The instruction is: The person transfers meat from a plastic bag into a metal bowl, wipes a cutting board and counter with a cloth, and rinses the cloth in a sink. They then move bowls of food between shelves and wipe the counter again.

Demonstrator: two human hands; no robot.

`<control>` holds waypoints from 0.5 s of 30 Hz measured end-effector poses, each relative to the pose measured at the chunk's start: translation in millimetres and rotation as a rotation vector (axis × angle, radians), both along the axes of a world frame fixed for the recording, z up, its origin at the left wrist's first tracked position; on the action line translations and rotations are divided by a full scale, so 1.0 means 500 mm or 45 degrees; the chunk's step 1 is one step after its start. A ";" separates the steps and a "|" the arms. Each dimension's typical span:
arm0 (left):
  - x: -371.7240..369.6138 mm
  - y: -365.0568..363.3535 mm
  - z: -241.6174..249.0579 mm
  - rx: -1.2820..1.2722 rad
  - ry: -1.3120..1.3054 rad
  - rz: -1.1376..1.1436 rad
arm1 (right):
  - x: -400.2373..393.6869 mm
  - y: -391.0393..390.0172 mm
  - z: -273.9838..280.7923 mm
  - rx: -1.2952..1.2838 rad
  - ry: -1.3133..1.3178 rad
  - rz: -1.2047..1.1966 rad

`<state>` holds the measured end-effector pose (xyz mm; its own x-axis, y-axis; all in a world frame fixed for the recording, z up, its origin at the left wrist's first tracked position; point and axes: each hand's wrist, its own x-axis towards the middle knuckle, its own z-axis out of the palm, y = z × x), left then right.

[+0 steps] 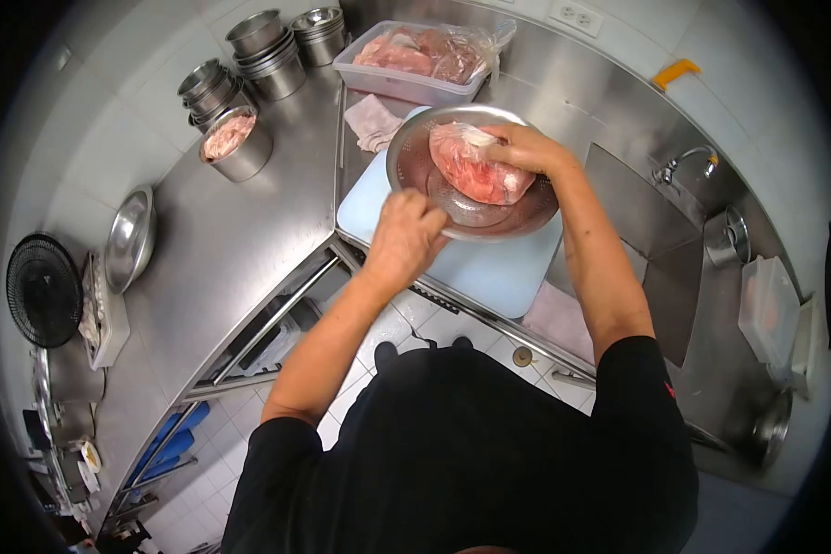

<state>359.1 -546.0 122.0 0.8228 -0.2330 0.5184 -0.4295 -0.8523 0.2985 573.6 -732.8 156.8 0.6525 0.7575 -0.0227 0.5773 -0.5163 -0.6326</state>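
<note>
A perforated metal bowl (414, 152) is over the light blue cutting board (503, 277). My left hand (406, 235) has its fingers closed on the bowl's near left rim. Inside the bowl, my right hand (526, 152) grips a clear plastic bag of red meat (475, 171) from its upper right side. The fingertips of my right hand press into the top of the bag. Behind the bowl stands a plastic tub (406, 87) with more bagged pink meat.
A folded pink cloth (372, 123) lies left of the bowl. Stacked metal containers (272, 65) and a metal pot of meat (240, 157) stand on the left counter. At the right are a sink (642, 208), a faucet (683, 166) and a lidded plastic box (766, 305).
</note>
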 end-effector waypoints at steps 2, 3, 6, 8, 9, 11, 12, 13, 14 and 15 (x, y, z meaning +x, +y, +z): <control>-0.005 -0.018 -0.033 0.070 0.076 0.076 | -0.014 0.017 0.015 -0.116 -0.315 0.007; -0.006 -0.030 -0.025 0.121 0.067 0.106 | -0.015 0.032 0.018 -0.210 -0.506 -0.008; -0.009 -0.051 -0.003 0.218 0.031 0.170 | -0.015 0.055 0.038 -0.307 -0.838 -0.037; -0.011 -0.051 -0.002 0.167 0.001 0.197 | -0.002 0.052 0.061 -0.170 -0.759 -0.086; -0.009 -0.049 -0.002 0.116 -0.015 0.209 | 0.004 0.043 0.075 -0.031 -0.600 -0.131; 0.021 -0.039 -0.004 -0.087 -0.050 0.218 | 0.011 0.041 0.091 0.134 -0.455 -0.155; 0.048 -0.026 0.020 -0.169 0.029 0.201 | 0.004 0.039 0.101 0.157 -0.470 -0.139; 0.081 -0.022 0.034 -0.143 -0.066 0.253 | 0.000 0.035 0.110 0.180 -0.491 -0.128; 0.116 -0.026 0.048 -0.121 -0.167 0.304 | -0.006 0.034 0.120 0.169 -0.468 -0.136; 0.150 -0.034 0.063 -0.099 -0.272 0.356 | -0.012 0.037 0.131 0.160 -0.449 -0.142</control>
